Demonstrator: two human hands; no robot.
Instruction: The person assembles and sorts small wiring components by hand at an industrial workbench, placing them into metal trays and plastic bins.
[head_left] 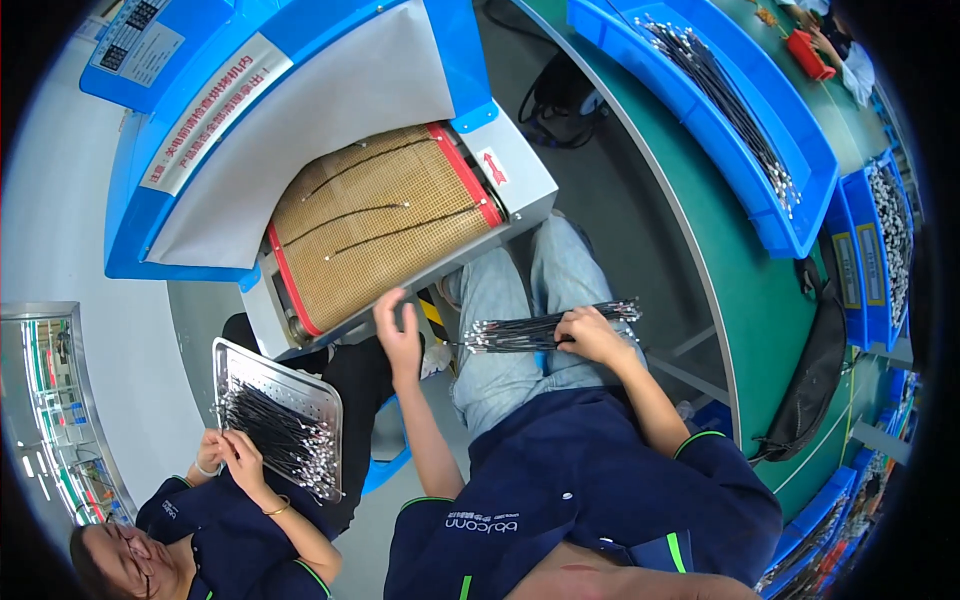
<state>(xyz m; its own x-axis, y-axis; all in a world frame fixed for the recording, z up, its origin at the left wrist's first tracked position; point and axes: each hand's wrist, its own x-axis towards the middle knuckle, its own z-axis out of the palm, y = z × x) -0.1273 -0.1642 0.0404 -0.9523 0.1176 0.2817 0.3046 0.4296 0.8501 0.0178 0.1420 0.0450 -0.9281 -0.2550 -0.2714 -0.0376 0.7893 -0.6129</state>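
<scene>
— Where is the cable bundle (510, 332) laid?
— Across the lap (490, 385), presumably to be within reach; cables in it are pinched by the grip of the right hand (594, 335).
— And the left hand (398, 338)?
— Held near the conveyor belt (370, 275), apparently empty, grip spread. There, separate cables (402, 232) are spaced out, perhaps so tangling is avoided.

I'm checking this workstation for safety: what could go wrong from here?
The bundle of thin black cables could slip off the blue denim-covered lap if the right hand loosens. The empty left hand, near the tan mesh belt with red edges, might be pinched if that belt runs.
</scene>
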